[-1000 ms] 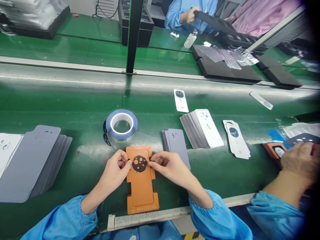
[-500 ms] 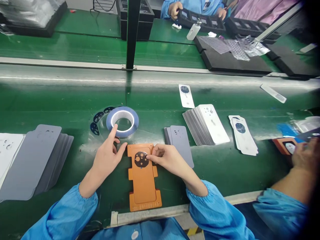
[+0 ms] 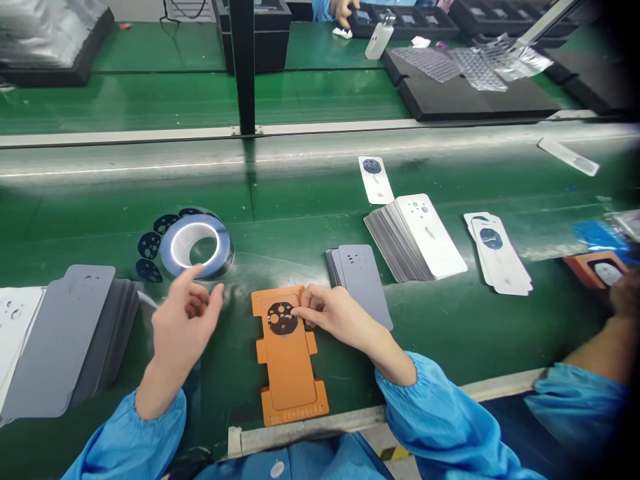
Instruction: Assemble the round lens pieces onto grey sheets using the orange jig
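Near the bench's front edge lies an orange jig with side tabs. At its upper end sits a black disc with holes. My right hand has thumb and forefinger pinched together at the disc's right edge. Left of the jig, my left hand is raised with thumb and forefinger spread, holding nothing. Just beyond its fingertips is a blue tape roll, with several black perforated pieces on clear film around its left side.
Grey plates are stacked at the left, smaller grey plates right of the jig. White cards fan out beyond them. Another person's hand is at the far right by another orange jig.
My left hand has drawn left, away from the orange jig. The tape roll and black pieces have shifted left. My right hand keeps its pinch at the disc.
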Tool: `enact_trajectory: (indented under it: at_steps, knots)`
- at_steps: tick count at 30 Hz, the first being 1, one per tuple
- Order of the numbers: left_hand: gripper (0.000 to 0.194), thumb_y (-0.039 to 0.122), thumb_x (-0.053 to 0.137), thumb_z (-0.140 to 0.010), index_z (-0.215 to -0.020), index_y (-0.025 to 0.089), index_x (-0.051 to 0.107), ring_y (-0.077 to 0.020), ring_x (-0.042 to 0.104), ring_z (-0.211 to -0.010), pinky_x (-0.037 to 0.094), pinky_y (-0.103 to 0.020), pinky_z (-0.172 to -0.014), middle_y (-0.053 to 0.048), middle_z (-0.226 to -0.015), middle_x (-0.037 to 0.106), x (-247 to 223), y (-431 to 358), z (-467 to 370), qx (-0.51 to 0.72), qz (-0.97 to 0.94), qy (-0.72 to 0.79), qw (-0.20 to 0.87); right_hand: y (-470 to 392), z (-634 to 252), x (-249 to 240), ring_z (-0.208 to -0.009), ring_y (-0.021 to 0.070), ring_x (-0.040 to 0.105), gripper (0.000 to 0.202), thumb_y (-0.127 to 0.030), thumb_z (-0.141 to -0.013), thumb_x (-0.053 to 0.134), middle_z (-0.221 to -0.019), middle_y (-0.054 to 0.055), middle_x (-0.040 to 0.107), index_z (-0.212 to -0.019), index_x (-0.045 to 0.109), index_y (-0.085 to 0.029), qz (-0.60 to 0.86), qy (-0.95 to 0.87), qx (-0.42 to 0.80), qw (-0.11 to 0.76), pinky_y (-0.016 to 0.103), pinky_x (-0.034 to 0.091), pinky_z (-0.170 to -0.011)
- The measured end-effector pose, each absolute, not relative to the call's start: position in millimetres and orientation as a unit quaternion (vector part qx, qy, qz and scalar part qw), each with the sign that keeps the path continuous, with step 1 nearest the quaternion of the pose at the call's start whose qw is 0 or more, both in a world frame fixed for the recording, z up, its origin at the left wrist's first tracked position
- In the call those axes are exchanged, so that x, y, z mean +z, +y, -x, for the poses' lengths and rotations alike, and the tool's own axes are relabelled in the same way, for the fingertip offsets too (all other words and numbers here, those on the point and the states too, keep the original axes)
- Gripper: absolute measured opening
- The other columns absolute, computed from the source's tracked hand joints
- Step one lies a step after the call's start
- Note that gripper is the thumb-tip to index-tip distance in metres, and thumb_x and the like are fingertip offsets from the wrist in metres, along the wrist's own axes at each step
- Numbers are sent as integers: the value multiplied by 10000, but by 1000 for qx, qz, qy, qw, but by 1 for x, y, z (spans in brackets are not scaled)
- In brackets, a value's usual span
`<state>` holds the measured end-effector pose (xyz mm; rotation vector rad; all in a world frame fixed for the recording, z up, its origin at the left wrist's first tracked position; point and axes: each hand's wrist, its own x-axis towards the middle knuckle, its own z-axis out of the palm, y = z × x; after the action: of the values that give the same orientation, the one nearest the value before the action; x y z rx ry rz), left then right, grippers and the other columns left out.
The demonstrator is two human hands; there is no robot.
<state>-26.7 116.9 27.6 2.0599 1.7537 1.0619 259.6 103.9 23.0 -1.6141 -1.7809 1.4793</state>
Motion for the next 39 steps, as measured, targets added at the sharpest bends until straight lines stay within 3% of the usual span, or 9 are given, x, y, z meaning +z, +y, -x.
enact_trajectory:
  at_steps: [3, 7, 23, 31, 34, 36, 39]
  knots:
    - [119, 160, 641, -950, -1066, 185, 645, -72, 526, -515, 440, -202, -535, 49, -676, 611, 27, 100, 7, 345, -825, 433, 113, 104, -260, 22, -595, 137, 666, 258, -387, -978, 655, -648, -47, 685, -801, 551, -230, 557, -632, 516, 155, 240, 435, -576]
    - [158, 156, 566, -991, -1106, 129, 671, -115, 606, -562, 448, -250, -523, 0, -708, 660, 23, 79, -17, 259, -905, 315, 120, 103, -261, 20, -571, 126, 627, 256, -391, -990, 645, -661, -52, 679, -818, 544, -231, 560, -651, 490, 150, 240, 409, -560]
    - [193, 196, 560, -989, -1085, 102, 699, -163, 621, -553, 499, -302, -512, -13, -695, 651, 14, 64, -24, 204, -916, 331, 103, 106, -255, 26, -620, 172, 730, 280, -440, -943, 685, -648, -13, 737, -807, 567, -225, 587, -556, 566, 162, 257, 520, -614]
    - [215, 216, 534, -997, -1103, 112, 690, -174, 658, -588, 518, -292, -524, -28, -725, 662, 13, 59, -22, 188, -919, 336, 86, 108, -262, 43, -560, 180, 690, 337, -532, -964, 619, -603, -5, 700, -817, 559, -235, 633, -589, 460, 202, 292, 542, -587]
    - [227, 228, 524, -1004, -1130, 120, 679, -179, 673, -614, 524, -283, -537, -37, -742, 671, 10, 57, -21, 191, -920, 335, 72, 116, -295, 60, -701, 210, 716, 333, -546, -938, 651, -780, 47, 752, -865, 640, -221, 645, -645, 339, 230, 332, 568, -657]
    - [225, 232, 514, -1007, -1127, 131, 675, -176, 670, -614, 518, -278, -538, -36, -739, 669, 7, 56, -20, 194, -919, 336, 67, 124, -324, 69, -976, 281, 730, 363, -539, -913, 683, -1081, 103, 765, -1086, 694, -219, 656, -688, 244, 192, 409, 591, -826]
    - [200, 232, 512, -999, -1082, 147, 673, -180, 653, -600, 499, -291, -516, -36, -762, 663, 5, 54, -21, 202, -918, 332, 78, 135, -360, 70, -1361, 373, 551, 707, -515, -855, 744, -1497, 153, 566, -1466, 528, -231, 651, -733, 184, 67, 545, 495, -1087]
